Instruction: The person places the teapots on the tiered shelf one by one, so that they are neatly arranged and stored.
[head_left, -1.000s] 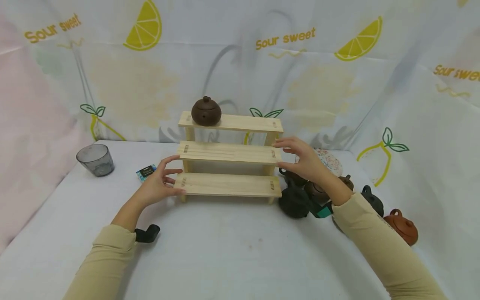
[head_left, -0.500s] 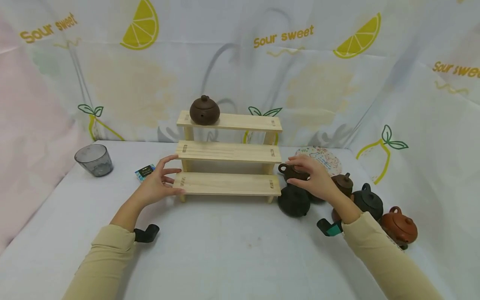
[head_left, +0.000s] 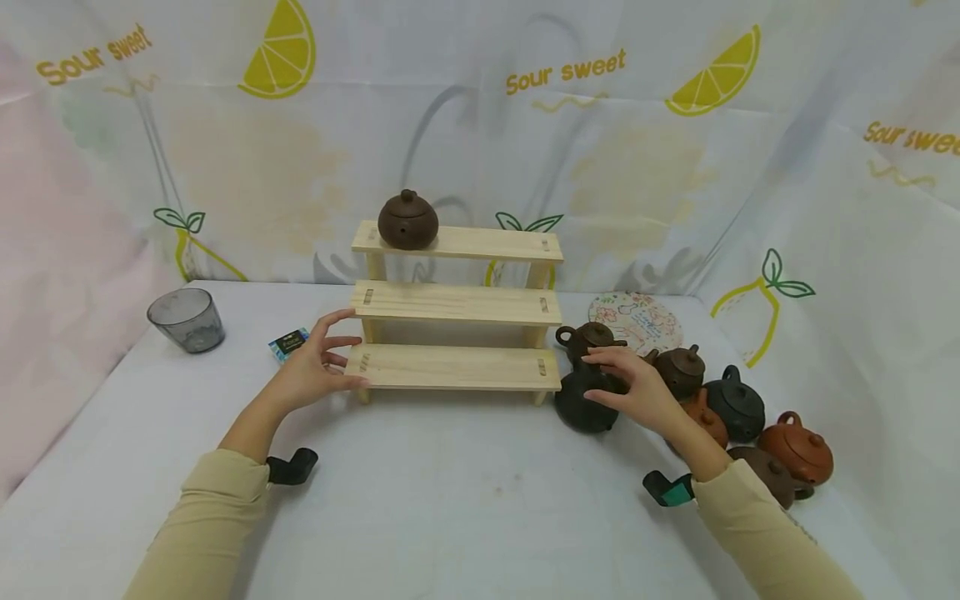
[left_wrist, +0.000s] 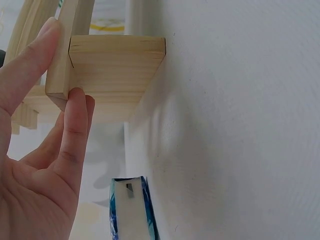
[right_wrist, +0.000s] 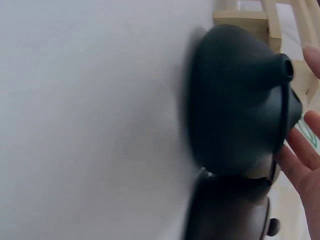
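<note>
A three-step wooden display rack (head_left: 457,367) stands mid-table. My left hand (head_left: 306,377) holds the left end of its lowest board; in the left wrist view the thumb is on one face and fingers are at the board's other side. At the rack's right, my right hand (head_left: 636,387) hovers by a black teapot (head_left: 581,404), thumb and fingers apart. In the right wrist view the fingers lie close to the black teapot (right_wrist: 235,105) near its lid; whether they touch it, I cannot tell. A dark brown teapot (head_left: 408,222) sits on the top board's left.
A brown teapot (head_left: 588,337) sits behind the black one. Farther right cluster several teapots, including a reddish-brown teapot (head_left: 797,447). A round patterned mat (head_left: 637,321) lies behind. At left are a grey glass cup (head_left: 189,320) and a small blue packet (head_left: 288,343).
My right hand has left the rack's right end and moved down and toward me, over to the black teapot. The left hand has stayed on the rack.
</note>
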